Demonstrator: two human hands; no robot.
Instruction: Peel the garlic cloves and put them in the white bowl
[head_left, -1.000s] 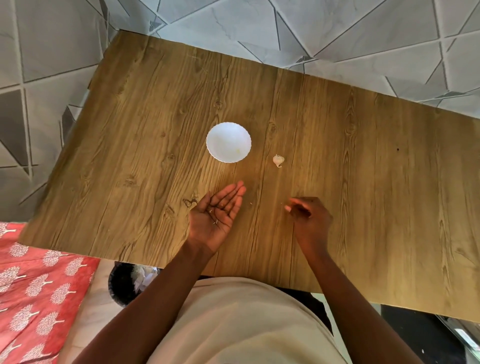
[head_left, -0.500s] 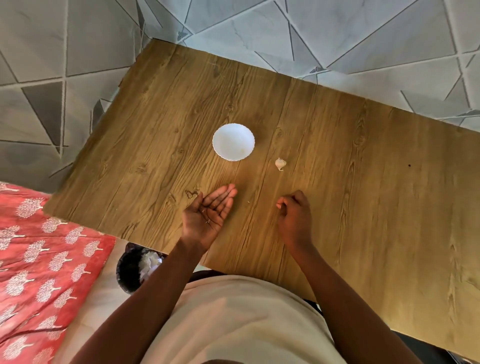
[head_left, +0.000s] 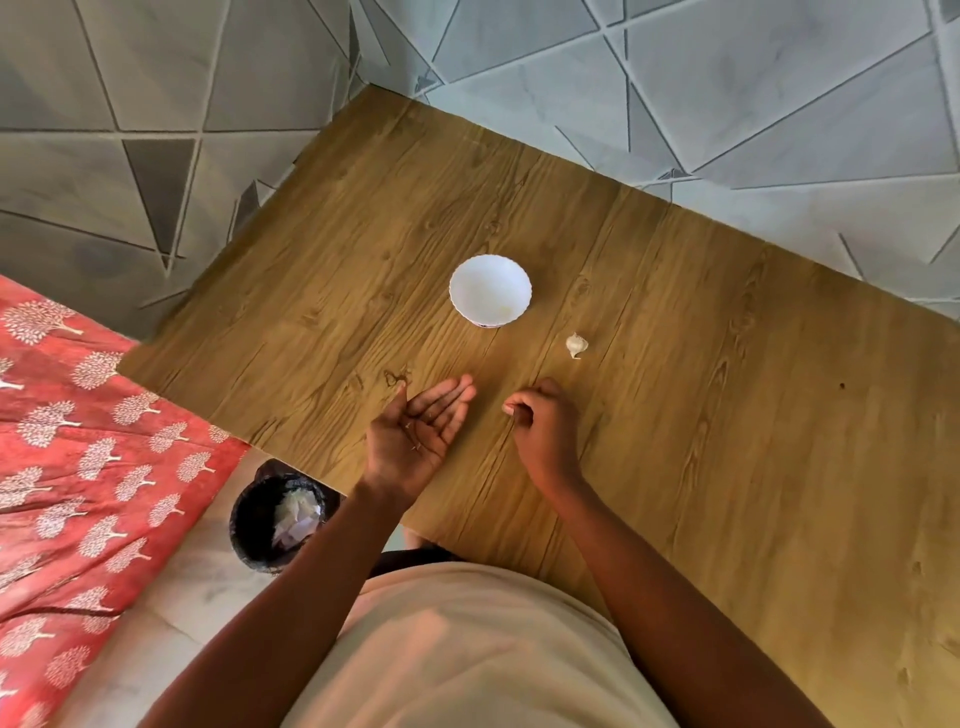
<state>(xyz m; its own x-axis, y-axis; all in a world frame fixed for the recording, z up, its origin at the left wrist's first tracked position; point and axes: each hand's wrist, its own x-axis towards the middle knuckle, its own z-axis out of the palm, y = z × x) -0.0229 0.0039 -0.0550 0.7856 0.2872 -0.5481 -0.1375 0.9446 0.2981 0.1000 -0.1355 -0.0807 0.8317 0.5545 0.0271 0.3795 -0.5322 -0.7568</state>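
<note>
The white bowl (head_left: 490, 270) stands in the middle of the wooden table (head_left: 727, 415). Something pale lies faintly at its bottom, too washed out to identify. One garlic clove (head_left: 575, 344), still in its papery skin, lies to the right of the bowl. My left hand (head_left: 415, 436) is held palm up near the table's front edge, with a few tiny dark flecks of peel on the palm. My right hand (head_left: 540, 426) rests beside it, knuckles up and fingers curled, fingertips together on the wood. I see nothing held in them.
A black bin (head_left: 280, 514) with crumpled paper stands on the floor below the table's front left edge. A red patterned cloth (head_left: 78, 441) lies to the left. Tiled walls border the table's far sides.
The view has swung left and down, bringing the bin and red cloth into sight. My right hand has drawn closer to my left hand. My left palm stays up.
</note>
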